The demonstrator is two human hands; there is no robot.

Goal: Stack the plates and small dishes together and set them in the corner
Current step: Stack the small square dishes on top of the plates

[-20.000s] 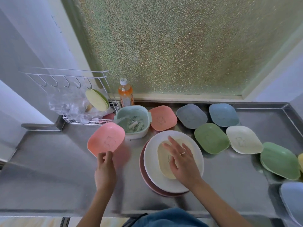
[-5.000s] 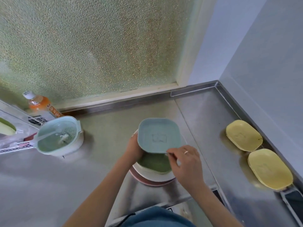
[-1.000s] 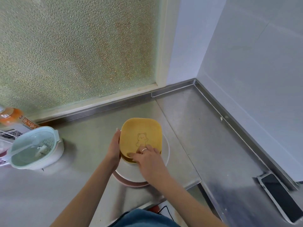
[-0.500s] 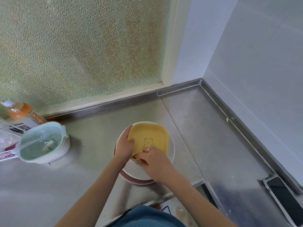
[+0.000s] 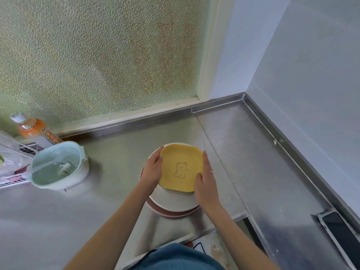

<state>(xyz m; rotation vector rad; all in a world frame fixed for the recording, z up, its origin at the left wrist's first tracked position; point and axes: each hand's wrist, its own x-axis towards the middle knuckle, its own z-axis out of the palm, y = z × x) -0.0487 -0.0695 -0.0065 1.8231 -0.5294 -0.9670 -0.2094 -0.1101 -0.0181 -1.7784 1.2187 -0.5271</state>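
Note:
A stack of small dishes topped by a yellow dish [image 5: 180, 168] with a bear drawing rests on a white plate [image 5: 171, 201], which lies on a pink plate [image 5: 171, 213]. The pile stands on the steel counter [image 5: 116, 162] near its front edge. My left hand [image 5: 153, 169] presses the stack's left side and my right hand [image 5: 206, 179] presses its right side, fingers straight. The back right corner of the counter [image 5: 237, 108] lies beyond the pile.
A mint strainer bowl [image 5: 58, 165] with a white utensil sits at the left, with an orange drink bottle [image 5: 34, 129] and a wire rack [image 5: 13, 178] behind it. A phone [image 5: 342, 232] lies by the right wall. The counter's front edge steps back right of the plates.
My right hand has moved from on top of the yellow dish to its right side, and my left hand has flattened against the left side. The stack has settled on the white plate.

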